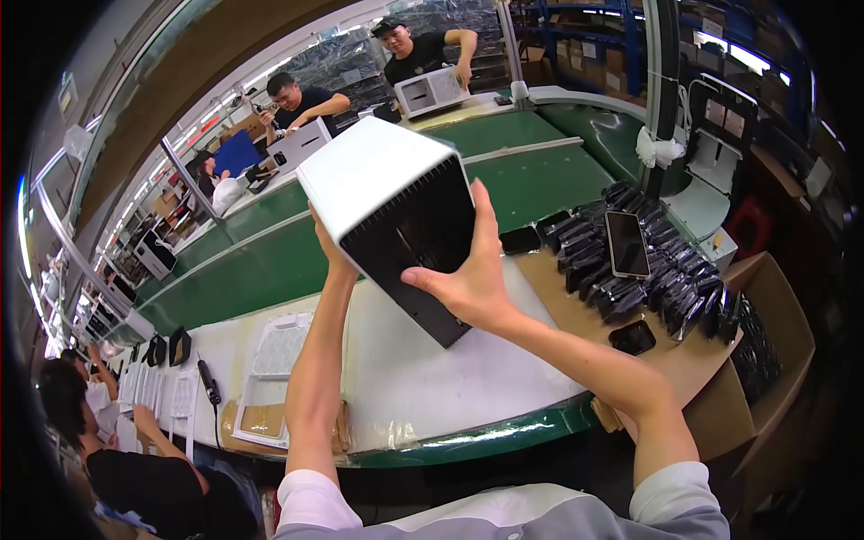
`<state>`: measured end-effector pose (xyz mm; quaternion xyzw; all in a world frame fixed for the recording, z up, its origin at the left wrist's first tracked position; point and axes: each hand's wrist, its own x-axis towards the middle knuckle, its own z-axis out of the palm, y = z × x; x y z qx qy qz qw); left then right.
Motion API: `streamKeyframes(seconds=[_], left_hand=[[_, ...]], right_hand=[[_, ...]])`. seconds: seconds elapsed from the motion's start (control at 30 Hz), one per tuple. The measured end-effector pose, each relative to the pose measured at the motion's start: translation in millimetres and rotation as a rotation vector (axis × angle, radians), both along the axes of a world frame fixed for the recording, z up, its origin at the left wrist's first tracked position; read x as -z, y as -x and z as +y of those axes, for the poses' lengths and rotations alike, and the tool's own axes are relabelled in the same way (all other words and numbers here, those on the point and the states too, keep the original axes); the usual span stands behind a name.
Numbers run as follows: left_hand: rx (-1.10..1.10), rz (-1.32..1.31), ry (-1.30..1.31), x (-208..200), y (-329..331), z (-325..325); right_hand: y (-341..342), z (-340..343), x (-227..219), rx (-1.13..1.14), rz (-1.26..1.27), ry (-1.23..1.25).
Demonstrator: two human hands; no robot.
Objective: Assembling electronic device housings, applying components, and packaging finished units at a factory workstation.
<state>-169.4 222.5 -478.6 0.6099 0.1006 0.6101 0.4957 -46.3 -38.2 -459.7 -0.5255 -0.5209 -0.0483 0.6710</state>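
Housing (378, 166), white-shelled with a dark, slotted face, was held up at a tilt in front of the person, over the pale work surface (450, 400); whether its lowest corner touched that surface could not be told. Right hand (472, 274) was clasped on the housing's right side, thumb and index finger spread wide, the thumb laid across the dark face and the index finger running up along the edge. Left hand (331, 247) gripped the opposite side (its fingers were mostly hidden behind the shell, so their exact placing was not readable). To the right, many black-wrapped packs (594, 283) lay in rows on a cardboard sheet (540, 274), a phone-shaped device (627, 245) on top of them; an open carton (781, 337) stood beside. To the left lay white frame panels (281, 346) and, near them, a black corded tool (209, 382). Beyond the work surface ran a green conveyor (256, 270); across it, a co-worker in a cap (418, 54) had a hand at another white housing (432, 92).
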Motion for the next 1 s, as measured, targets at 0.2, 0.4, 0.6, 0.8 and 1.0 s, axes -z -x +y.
streamKeyframes(seconds=[0.2,0.4,0.6,0.8,1.0], left_hand=[[-0.005,0.273,0.279,-25,5,-25],[-0.057,0.297,0.005,-18,27,-127],[-0.073,0.352,-0.226,-84,24,-198],[-0.32,0.476,-0.076,-123,2,-190],[-0.408,0.2,-0.127,-101,-35,-188]], right_hand=[[-12,12,7,-0.055,0.116,-0.026],[-39,-6,30,-0.112,0.122,0.065],[-49,-7,39,-0.319,0.21,0.26],[-50,-6,44,-0.309,0.222,0.264],[-42,-4,50,-0.208,0.255,0.128]])
